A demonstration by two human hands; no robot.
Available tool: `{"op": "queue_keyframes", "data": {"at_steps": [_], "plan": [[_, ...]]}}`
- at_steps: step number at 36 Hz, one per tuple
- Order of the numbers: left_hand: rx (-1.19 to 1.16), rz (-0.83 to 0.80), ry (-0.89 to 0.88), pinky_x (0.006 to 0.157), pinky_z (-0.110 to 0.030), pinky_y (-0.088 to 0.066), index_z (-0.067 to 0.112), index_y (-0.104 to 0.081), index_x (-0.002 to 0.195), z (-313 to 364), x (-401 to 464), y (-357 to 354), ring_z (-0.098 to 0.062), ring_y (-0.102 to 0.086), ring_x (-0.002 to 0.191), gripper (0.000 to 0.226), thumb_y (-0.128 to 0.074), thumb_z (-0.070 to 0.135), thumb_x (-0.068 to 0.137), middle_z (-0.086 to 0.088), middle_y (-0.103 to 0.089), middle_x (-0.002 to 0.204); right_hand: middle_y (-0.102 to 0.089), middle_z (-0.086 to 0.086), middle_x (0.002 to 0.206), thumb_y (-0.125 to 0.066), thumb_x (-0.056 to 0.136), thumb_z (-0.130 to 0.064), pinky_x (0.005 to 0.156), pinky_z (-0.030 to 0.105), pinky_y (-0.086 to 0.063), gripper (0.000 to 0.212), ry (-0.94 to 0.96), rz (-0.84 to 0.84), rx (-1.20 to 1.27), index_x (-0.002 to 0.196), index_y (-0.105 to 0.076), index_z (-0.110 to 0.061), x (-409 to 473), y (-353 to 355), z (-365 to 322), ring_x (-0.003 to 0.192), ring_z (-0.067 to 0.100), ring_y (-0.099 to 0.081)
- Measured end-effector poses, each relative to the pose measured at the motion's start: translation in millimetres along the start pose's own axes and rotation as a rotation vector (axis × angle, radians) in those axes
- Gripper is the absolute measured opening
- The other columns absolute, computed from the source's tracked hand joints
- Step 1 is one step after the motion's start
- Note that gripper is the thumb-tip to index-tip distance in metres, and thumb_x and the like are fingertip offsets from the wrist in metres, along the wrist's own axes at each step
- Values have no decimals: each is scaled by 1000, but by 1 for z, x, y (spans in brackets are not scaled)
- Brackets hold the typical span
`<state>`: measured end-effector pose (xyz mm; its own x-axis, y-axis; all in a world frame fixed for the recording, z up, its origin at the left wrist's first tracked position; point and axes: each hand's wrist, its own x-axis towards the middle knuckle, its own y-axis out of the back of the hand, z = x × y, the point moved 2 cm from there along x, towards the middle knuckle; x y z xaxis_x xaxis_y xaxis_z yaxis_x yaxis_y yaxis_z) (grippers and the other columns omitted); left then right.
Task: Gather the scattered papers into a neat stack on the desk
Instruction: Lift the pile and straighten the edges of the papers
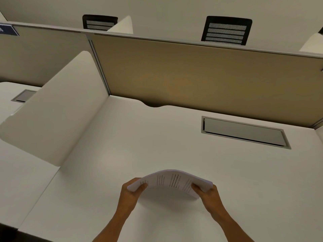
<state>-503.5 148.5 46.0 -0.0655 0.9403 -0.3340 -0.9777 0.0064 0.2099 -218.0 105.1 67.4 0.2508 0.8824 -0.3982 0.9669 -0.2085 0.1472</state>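
Note:
A stack of printed white papers (pixel 170 181) is held above the white desk (pixel 139 137), bowed upward in the middle, casting a shadow below. My left hand (pixel 131 193) grips its left edge, thumb on top. My right hand (pixel 207 194) grips its right edge, thumb on top as well. The sheets look gathered together, with their edges roughly aligned. I see no other loose papers on the desk.
A grey cable hatch (pixel 244 132) is set into the desk at the back right. A tan partition (pixel 192 75) closes the back, a white side divider (pixel 57 116) the left. Two black mesh chairs (pixel 227 30) stand beyond the partition.

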Motion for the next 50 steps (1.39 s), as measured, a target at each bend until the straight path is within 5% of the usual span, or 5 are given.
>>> {"op": "queue_keyframes", "data": {"at_steps": [5,12,28,33,50], "plan": [[-40,42,-2,62,-15,-56,24,-75,82,9,-3,1,-1,-70,68,19,-73,5,81,11,-77,72,-76,-4,95,-63,95,-11,76,21,-51,24,24,26,-5,102,-73,-32,3,0,2,95,12,-69],[-13,-9,-10,62,-15,-53,14,-75,88,4,0,0,-7,-67,70,11,-72,5,83,2,-76,76,-75,-24,83,-63,93,-5,66,12,-54,30,32,3,-21,94,-70,-34,1,0,5,79,-10,-67],[-7,-7,-5,66,-9,-55,36,-68,87,6,-5,-8,8,-69,75,33,-69,3,85,26,-74,76,-76,-1,99,-64,93,-6,73,18,-54,24,46,-10,-42,110,-71,-22,6,4,21,98,12,-70],[-66,27,39,74,-24,-55,31,-69,95,3,-3,-8,-11,-70,87,23,-72,11,84,9,-75,86,-76,1,96,-62,93,-3,73,20,-56,26,49,5,-54,108,-72,-22,9,3,22,95,12,-71],[-41,17,21,66,-16,-56,33,-69,90,-1,-12,-12,-5,-71,81,28,-69,6,85,11,-76,80,-73,-1,108,-66,93,-10,76,18,-53,28,3,-27,-80,119,-67,-20,14,16,34,103,9,-67]]}}
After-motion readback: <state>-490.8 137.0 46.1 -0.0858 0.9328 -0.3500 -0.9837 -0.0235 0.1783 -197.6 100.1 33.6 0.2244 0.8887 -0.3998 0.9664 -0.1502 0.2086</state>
